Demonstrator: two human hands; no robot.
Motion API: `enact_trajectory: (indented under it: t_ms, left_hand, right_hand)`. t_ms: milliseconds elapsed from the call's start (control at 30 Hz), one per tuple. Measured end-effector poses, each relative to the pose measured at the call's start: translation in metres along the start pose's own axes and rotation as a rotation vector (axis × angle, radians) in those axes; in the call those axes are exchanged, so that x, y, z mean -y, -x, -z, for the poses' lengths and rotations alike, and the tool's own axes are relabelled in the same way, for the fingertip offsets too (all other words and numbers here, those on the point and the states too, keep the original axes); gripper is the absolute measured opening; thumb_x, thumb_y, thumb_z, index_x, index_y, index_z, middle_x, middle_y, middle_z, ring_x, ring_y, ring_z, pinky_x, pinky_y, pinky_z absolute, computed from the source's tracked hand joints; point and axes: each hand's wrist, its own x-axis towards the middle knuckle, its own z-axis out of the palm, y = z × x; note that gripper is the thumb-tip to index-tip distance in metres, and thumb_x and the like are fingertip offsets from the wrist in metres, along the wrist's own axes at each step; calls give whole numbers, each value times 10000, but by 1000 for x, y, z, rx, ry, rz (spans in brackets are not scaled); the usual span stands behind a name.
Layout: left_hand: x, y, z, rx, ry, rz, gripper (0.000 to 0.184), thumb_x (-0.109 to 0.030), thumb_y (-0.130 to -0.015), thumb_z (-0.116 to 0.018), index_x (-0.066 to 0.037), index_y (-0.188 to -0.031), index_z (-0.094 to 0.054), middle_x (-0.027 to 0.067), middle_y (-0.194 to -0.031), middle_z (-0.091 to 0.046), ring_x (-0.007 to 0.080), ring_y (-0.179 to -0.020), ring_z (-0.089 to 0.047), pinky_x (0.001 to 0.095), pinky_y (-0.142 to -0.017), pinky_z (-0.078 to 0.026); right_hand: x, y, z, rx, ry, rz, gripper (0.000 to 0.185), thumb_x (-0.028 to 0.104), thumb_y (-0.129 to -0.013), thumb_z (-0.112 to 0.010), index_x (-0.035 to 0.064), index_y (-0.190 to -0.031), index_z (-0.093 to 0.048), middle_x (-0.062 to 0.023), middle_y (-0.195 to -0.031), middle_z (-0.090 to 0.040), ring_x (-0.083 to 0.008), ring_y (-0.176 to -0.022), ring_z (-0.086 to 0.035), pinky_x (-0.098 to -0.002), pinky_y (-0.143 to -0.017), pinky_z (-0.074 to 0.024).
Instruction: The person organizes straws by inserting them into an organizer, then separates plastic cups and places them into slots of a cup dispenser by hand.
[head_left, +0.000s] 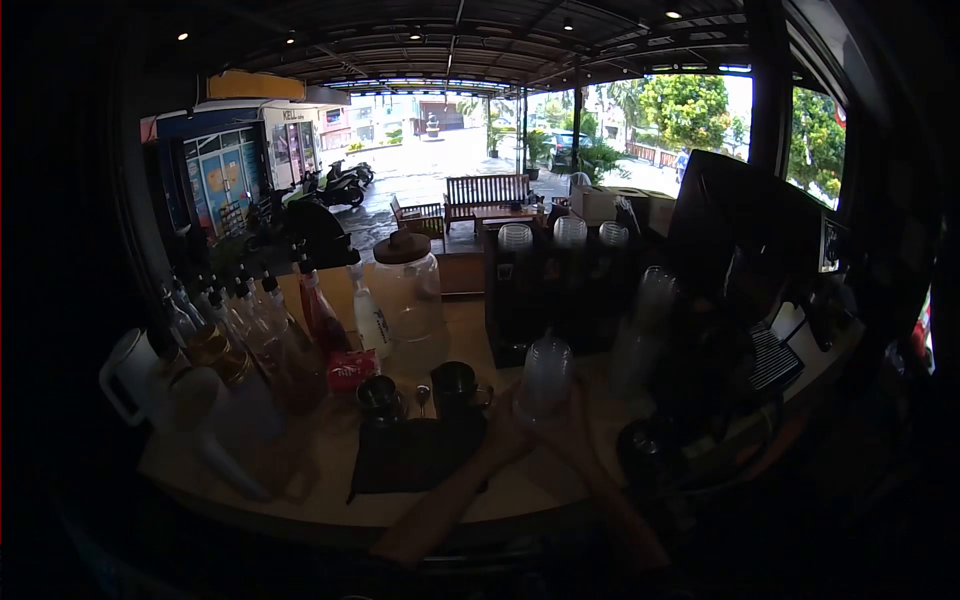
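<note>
A stack of clear plastic cups stands upright over the counter, a little right of the middle. My left hand is closed round its lower left side, and my right hand closes on it from the right. The fingers are dim in the shade. Left of my hands are a dark metal pitcher and a second metal pitcher, with a small spoon between them. In front of these a dark cloth lies flat.
Several syrup bottles, a lidded glass jar, a red packet and a white jug crowd the left side. A dark rack with cups on top stands behind my hands. Dark equipment fills the right of the counter.
</note>
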Motion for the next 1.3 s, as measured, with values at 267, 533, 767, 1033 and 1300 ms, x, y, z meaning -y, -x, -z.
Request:
enact_trajectory:
  t_ms: [267, 533, 767, 1033, 1300]
  left_hand:
    - [4, -1, 0, 119, 274, 76, 799, -288, -654, -748, 16, -1284, -362, 214, -1245, -445, 343, -1176, -433, 396, -976, -363]
    - [15, 0, -2, 120, 210, 94, 806, -329, -653, -736, 17, -1277, -360, 233, -1230, -427, 354, -1173, -407, 437, -992, -321]
    - [13, 4, 3, 151, 160, 44, 832, -330, -653, -740, 14, -1289, -329, 232, -1254, -390, 362, -1171, -399, 445, -984, -326]
    - [-40, -13, 56, -90, 589, -46, 919, -373, -667, -750, -27, -1354, -246, 143, -1355, -325, 285, -1269, -329, 429, -1015, -315]
    - [-111, 7, 148, -100, 474, -103, 745, -214, -699, -761, -39, -1290, -343, 115, -1236, -435, 218, -1142, -457, 370, -940, -416]
  right_hand:
    - [-9, -4, -4, -61, 86, -13, 840, 254, -567, -837, -17, -1202, -358, -131, -1123, -494, -213, -1045, -510, -339, -862, -448]
    - [-8, -8, -3, -34, 49, -37, 827, 244, -574, -835, -18, -1201, -363, -130, -1121, -492, -212, -1038, -514, -338, -857, -449]
    - [-9, -13, 5, -87, 198, 89, 825, 202, -581, -819, -8, -1227, -351, -148, -1168, -443, -234, -1093, -468, -362, -900, -414]
    - [89, -37, 6, -92, 554, 431, 861, 146, -569, -771, 2, -1289, -322, -191, -1238, -384, -325, -1182, -386, -397, -967, -359]
    - [131, -19, -25, 130, 736, 541, 835, 89, -614, -703, 79, -1345, -301, -198, -1350, -293, -364, -1220, -346, -437, -992, -326]
